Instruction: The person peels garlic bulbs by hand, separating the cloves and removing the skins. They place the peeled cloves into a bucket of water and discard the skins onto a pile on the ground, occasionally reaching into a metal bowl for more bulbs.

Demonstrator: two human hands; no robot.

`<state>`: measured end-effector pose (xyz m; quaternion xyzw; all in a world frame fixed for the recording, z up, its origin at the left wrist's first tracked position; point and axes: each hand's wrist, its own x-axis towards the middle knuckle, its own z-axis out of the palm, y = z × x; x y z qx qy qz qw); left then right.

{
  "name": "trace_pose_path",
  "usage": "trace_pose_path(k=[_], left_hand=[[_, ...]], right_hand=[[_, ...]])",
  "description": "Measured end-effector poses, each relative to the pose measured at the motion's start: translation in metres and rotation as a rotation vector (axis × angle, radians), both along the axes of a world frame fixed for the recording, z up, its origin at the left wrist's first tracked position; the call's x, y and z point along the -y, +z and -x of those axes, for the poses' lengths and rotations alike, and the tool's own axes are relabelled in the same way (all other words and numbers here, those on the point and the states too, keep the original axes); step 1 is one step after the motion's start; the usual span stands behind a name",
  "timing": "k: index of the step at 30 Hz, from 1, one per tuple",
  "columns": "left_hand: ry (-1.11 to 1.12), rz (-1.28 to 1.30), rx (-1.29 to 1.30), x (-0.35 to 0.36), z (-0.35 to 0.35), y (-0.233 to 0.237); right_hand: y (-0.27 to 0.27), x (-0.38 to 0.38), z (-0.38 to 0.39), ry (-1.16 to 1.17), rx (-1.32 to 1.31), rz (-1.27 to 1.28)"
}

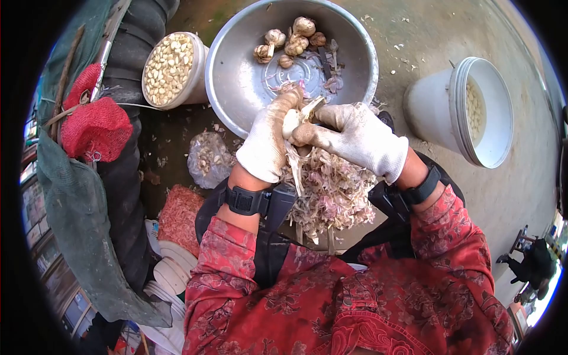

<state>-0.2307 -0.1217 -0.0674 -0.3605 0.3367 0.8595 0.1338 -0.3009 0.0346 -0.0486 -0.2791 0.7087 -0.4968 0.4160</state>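
Both hands wear white knit gloves with soiled fingers and meet over the near rim of a metal basin [236, 89]. A partly peeled garlic bulb [290, 123] with pale cloves and a dry stalk is between them. My left hand [269, 136] is closed around its left side. My right hand [355, 136] pinches it from the right, thumb and fingers pressed on it. Several whole garlic bulbs [296, 44] and loose skins lie in the basin. Below the hands, a heap of garlic skins [337, 192] spreads between my knees.
A white bucket of peeled cloves [171, 71] stands left of the basin. Another white bucket [432, 112], tilted in view, holds cloves at the right. A clear plastic bag [208, 160], pink mesh sack [179, 219] and red mesh [96, 127] are on the left.
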Motion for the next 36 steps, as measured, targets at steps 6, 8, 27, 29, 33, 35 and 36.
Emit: trace_pose_path(k=[6, 8, 27, 29, 33, 35, 36], left_hand=[[-0.019, -0.079, -0.065, 0.005, -0.006, -0.023], [0.058, -0.067, -0.026, -0.002, 0.001, -0.015], [0.06, 0.055, -0.032, 0.015, 0.001, -0.017], [0.1, 0.028, -0.022, 0.021, 0.003, -0.025], [0.208, -0.008, 0.031, 0.014, 0.006, -0.013], [0.204, 0.007, 0.023, 0.015, 0.004, -0.019], [0.202, 0.024, 0.013, 0.015, 0.004, -0.02]], right_hand=[[-0.008, 0.0, -0.004, 0.012, -0.024, -0.023], [-0.007, 0.0, -0.005, 0.055, -0.177, -0.042], [-0.019, 0.0, -0.014, 0.179, -0.368, -0.176], [-0.026, -0.005, -0.009, 0.041, -0.18, -0.058], [0.004, 0.001, 0.009, -0.103, -0.018, -0.258], [-0.006, 0.0, 0.001, -0.146, 0.002, -0.118], [-0.012, 0.0, -0.002, -0.188, 0.02, 0.023]])
